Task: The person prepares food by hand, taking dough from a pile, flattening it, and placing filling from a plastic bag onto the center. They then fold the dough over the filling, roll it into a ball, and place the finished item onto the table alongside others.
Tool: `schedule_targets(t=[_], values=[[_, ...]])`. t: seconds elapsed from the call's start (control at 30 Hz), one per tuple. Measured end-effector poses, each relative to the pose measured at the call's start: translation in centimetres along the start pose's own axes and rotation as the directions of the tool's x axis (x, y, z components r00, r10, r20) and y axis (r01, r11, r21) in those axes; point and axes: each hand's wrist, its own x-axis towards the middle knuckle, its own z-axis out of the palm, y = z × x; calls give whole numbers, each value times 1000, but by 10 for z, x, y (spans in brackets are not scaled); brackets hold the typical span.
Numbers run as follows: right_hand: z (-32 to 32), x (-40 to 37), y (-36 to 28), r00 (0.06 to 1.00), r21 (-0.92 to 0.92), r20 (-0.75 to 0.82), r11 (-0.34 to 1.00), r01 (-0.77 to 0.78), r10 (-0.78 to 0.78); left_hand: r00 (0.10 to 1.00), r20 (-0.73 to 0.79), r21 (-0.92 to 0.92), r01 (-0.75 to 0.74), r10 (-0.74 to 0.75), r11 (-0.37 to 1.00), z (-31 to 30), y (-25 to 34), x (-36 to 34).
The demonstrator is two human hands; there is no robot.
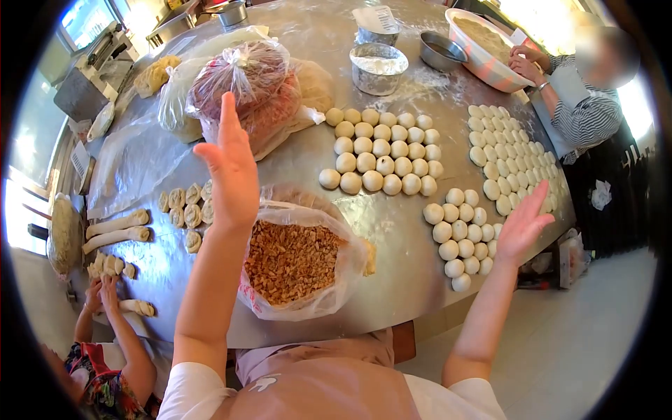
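Brown, crumbly filling [290, 262] in open, translucent plastic bag [352, 262].

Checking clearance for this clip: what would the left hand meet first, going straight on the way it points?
Probably the red-filled bag, just beyond the left hand in this view. Depth is unclear, and the hand looks raised, so it might pass above.

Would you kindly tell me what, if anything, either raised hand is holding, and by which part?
Nothing is held: the left hand and right hand are open and empty.
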Motion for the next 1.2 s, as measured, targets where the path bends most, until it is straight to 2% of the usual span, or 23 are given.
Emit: schedule_targets(t=[0.27,0.57,0.67,0.73,0.77,0.8,0.83,0.87,0.9,0.93,1.0,1.03,1.1,1.2], values=[[6,14,16,999,-11,-23,999,32,-32,991,130,23,-33,30,999,21,-28,37],[3,22,27,998,23,-57,1000,4,-3,990,136,-1,34,-34,999,29,-52,48],[8,27,38,996,17,-77,999,41,-40,987,147,-37,68,-62,997,31,-69,53],[28,34,53,994,-4,-95,999,47,-47,986,161,35,35,-40,999,40,-89,61],[41,35,61,993,-14,-103,999,49,-50,940,225,14,258,-255,966,43,-125,63],[69,37,71,993,17,-112,999,31,-29,846,289,7,466,-448,885,48,-175,63],[119,26,82,995,141,-93,990,-10,24,718,135,374,601,-682,707,85,-191,49],[175,13,95,993,358,-13,928,-108,120,523,-32,646,661,-852,381,123,-204,37],[227,-2,104,976,530,103,819,-218,193,727,229,311,576,-647,756,138,-193,40],[244,-12,101,959,598,192,749,-284,209,821,455,-174,461,-344,870,153,-181,45],[252,-10,112,926,635,317,680,-366,203,811,482,-159,454,-332,877,152,-172,54],[246,-8,128,886,644,446,643,-414,125,809,468,-153,471,-356,869,148,-171,44],[255,4,123,892,594,422,693,-408,164,834,476,-109,370,-278,923,145,-162,59],[256,-10,48,874,486,393,743,-461,285,866,439,-103,314,-240,944,139,-132,52]])
